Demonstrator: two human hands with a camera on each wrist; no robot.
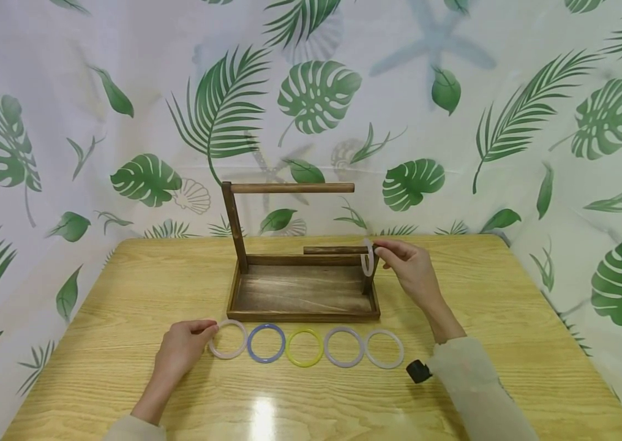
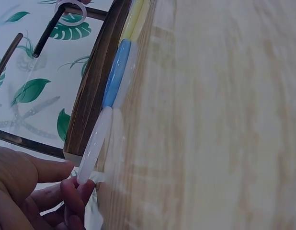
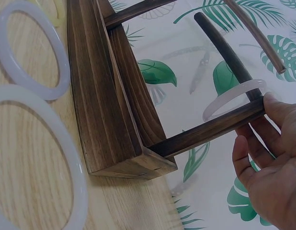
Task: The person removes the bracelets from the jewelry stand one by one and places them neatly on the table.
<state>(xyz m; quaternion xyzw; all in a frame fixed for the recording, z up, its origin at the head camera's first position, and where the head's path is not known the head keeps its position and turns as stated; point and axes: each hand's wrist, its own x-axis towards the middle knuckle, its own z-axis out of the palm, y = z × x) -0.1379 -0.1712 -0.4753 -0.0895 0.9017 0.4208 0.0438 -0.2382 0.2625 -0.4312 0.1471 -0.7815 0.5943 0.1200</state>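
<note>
A pale pinkish bangle (image 1: pixel 228 357) lies on the table, and my left hand (image 1: pixel 181 348) pinches its left edge between thumb and fingers. Another whitish bangle (image 3: pixel 224 98) hangs round the lower bar (image 1: pixel 333 250) of a dark wooden stand (image 1: pixel 305 318), close to the short right post. My right hand (image 1: pixel 411 269) grips the top of that post, thumb and fingers on either side, right beside the hanging bangle. From the pinched bangle a row runs rightward: a blue bangle (image 1: pixel 266 361), a yellow bangle (image 1: pixel 304 365), a pale lilac bangle (image 1: pixel 344 365) and a whitish bangle (image 1: pixel 384 367).
The stand has a shallow tray base and a taller left post with a long upper bar (image 1: pixel 293 188), free at its right end. A leaf-patterned cloth (image 1: pixel 311 141) hangs behind the wooden table (image 1: pixel 179 282). A small black object (image 1: pixel 418 371) is by the right sleeve.
</note>
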